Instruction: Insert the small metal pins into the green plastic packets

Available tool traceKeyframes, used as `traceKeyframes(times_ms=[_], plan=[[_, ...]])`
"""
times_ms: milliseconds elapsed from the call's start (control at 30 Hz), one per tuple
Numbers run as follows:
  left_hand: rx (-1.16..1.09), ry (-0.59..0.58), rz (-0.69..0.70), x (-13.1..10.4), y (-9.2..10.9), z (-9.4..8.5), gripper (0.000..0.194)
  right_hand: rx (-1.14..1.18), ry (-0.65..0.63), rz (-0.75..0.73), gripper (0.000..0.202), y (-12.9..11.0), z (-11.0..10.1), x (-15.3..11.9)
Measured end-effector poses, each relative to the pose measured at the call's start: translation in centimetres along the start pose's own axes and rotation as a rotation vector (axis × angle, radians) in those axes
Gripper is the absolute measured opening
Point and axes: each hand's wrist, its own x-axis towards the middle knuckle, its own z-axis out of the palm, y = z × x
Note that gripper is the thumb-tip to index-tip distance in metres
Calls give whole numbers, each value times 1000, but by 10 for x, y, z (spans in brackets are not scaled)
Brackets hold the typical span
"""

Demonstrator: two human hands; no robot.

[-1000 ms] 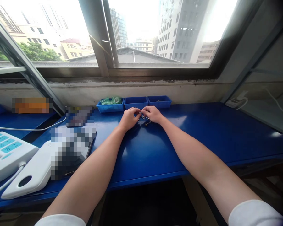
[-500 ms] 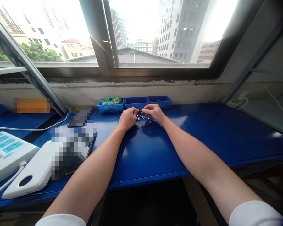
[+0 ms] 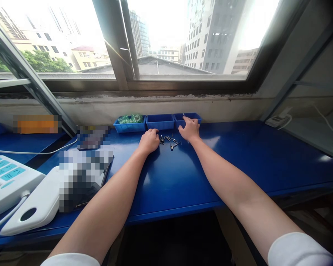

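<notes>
My left hand (image 3: 150,141) rests on the blue table with its fingers curled together. What they hold, if anything, is hidden. Just to its right lies a loose group of small, thin metal pieces (image 3: 168,138), like screws or pins. My right hand (image 3: 190,129) reaches to the front of the right blue bin (image 3: 198,119), thumb apart and fingers stretched over its rim. A tiny pale piece (image 3: 183,115) shows above its fingertips; I cannot tell whether it touches them. The middle blue bin (image 3: 159,123) stands between both hands, behind the metal pieces.
The left blue bin (image 3: 130,127) holds green bagged material (image 3: 131,118). A white power strip (image 3: 12,181), a white device (image 3: 34,207) and blurred items lie on the left of the blue table (image 3: 177,188). Behind the bins runs a wall below the window.
My right hand has moved away from my left hand, up and right to the right bin, and its fingers have spread. The thin metal piece between the hands no longer shows there.
</notes>
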Motion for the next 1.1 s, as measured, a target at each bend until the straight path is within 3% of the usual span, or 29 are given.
traceKeyframes(times_ms=[100, 467, 567, 667, 767, 867, 1100], plan=[[36, -51, 24, -1, 0, -1, 43, -87, -58, 54, 63, 5, 2, 1], [54, -125, 35, -2, 0, 0, 42, -113, -183, 99, 75, 12, 11, 5], [53, -128, 38, -1, 0, 0, 42, -79, -79, 34, 61, 5, 9, 2], [62, -125, 36, -2, 1, 0, 42, 2, -6, -98, 29, -4, 5, -1], [75, -122, 45, -2, 1, -1, 41, 89, -160, -234, 15, -12, 3, -4], [91, -128, 57, -2, 2, -1, 41, 93, -318, -262, 12, -15, 4, -9], [98, -137, 61, -2, 3, -1, 39, 28, -441, -272, 14, -14, 12, -11]])
